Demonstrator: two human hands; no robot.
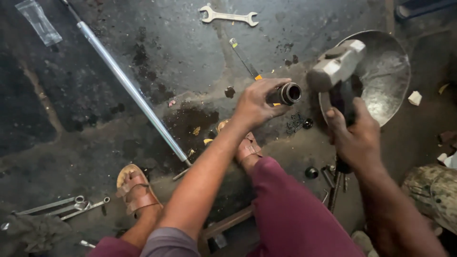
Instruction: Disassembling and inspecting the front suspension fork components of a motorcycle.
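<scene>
**Hammer Raised Beside a Held Metal Sleeve on an Oil-Stained Floor**

Dark, oil-stained concrete fills the view, and every tool is laid directly on it. At the far left, a clear plastic bag is seen near the top edge, and a bundle of wrenches is laid out near the bottom. A long chrome rod is stretched diagonally from the upper left down toward a sandalled foot. Further along, an open-ended spanner is left flat at the top, well apart from the hands.

Near the middle, a short dark metal sleeve is gripped by the left hand; the fingers are wrapped closely around its body, and its open end is turned toward the right. Just beside it, a heavy hammer is held up by the right hand, whose fingers are closed tight around the handle. The hammer head is kept near the sleeve's mouth but apart from it. Behind the hammer, a round metal bowl is set on the floor, and small dark parts are scattered below the hands.

By the look of it, the work is judged to be midway: the sleeve is steadied and the hammer poised, yet no contact is shown, so the striking is taken as unfinished.
</scene>
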